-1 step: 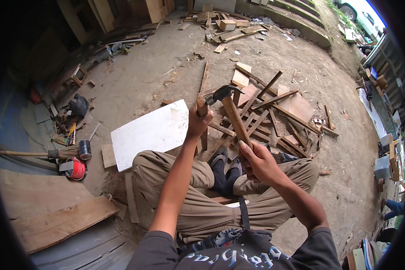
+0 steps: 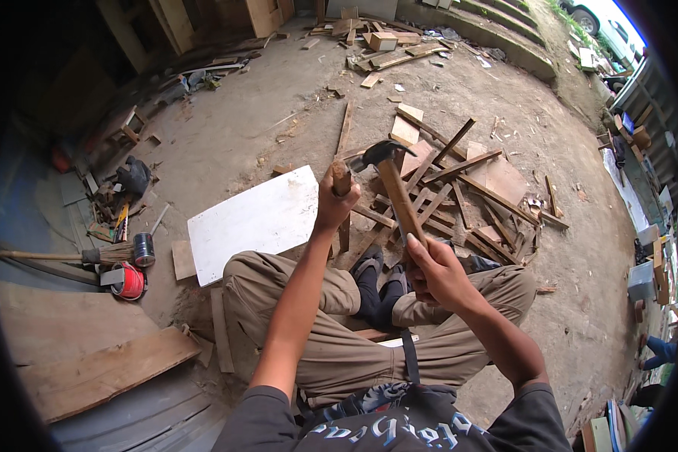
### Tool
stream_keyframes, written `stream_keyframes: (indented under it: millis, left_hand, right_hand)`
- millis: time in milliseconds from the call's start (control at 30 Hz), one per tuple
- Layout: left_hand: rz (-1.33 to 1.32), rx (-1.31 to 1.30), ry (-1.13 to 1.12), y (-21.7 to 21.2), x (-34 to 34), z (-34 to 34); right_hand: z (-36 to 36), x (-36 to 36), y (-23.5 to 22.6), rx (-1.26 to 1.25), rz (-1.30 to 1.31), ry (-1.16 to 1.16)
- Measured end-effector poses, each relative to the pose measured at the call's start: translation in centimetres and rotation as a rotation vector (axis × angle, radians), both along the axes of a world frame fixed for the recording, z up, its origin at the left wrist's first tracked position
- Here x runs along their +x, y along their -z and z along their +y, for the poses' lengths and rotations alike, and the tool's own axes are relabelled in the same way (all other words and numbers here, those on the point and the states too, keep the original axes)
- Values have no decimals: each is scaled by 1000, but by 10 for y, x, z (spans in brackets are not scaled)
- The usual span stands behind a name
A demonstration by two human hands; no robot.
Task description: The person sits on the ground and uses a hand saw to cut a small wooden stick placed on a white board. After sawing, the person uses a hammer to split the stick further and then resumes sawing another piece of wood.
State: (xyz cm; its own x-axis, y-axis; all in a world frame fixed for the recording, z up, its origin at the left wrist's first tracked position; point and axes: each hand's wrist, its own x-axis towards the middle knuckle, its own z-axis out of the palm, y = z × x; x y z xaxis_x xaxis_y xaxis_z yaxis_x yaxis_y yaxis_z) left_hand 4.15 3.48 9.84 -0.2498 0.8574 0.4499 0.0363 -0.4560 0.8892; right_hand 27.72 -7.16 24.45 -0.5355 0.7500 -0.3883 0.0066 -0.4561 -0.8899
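Note:
My right hand [image 2: 438, 273] is closed around the lower handle of a claw hammer [image 2: 399, 196]. The hammer has a wooden handle and a dark metal head, and it slants up and to the left. In my left hand [image 2: 336, 205] a narrow wooden piece [image 2: 341, 178] is gripped, its upper end poking out above the fist. The hammer's striking face is close to that end, with a small gap showing. A white board [image 2: 256, 222] lies on the ground left of my left forearm. Beyond my hands is a loose heap of wooden strips [image 2: 448, 172].
My crossed legs [image 2: 286, 290] are below my hands. To the left are a broom [image 2: 105, 255], a can [image 2: 144, 248] and a red reel [image 2: 130, 282]. Planks [image 2: 105, 377] lie at lower left. Scrap wood [image 2: 384, 41] and concrete steps [image 2: 497, 30] are farther back.
The hammer head has shifted slightly up and away from the end of the wooden piece. My grip on both things stays the same.

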Motion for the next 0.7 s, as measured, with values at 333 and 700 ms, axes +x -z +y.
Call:
stream_keyframes:
  millis: [333, 700]
  left_hand:
    - [-160, 152, 32, -14, 14, -10]
    - [338, -115, 47, -169, -33, 7]
  right_hand:
    - [-5, 5, 23, 110, 83, 356]
    - [15, -22, 31, 325, 268, 404]
